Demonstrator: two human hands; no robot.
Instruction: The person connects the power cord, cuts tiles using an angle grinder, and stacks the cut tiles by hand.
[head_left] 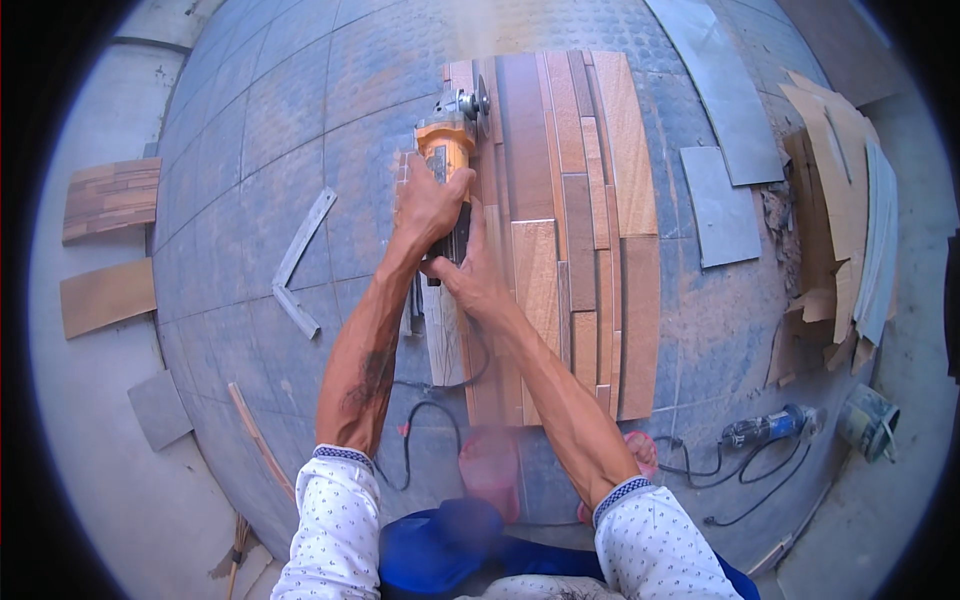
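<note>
Both hands hold a yellow and black angle grinder (446, 150). My left hand (430, 203) is closed around its body, and my right hand (476, 272) is wrapped about the black rear handle. The upright cutting disc (483, 106) is at the left part of a large tile (590, 270) patterned like brown and tan wood strips. Whether the disc is cutting into the tile cannot be made out exactly, but pale dust streams away beyond it. Under my wrists, a narrow pale strip (445, 345) lies along the tile's left side.
A bent metal strip (300, 262) lies left on the grey tiled floor. Grey tile pieces (718, 205) and torn cardboard (835, 190) are at the right. A second grinder (765, 427) with its cord and a bucket (868, 422) stand lower right. A black cord (408, 440) loops near my feet.
</note>
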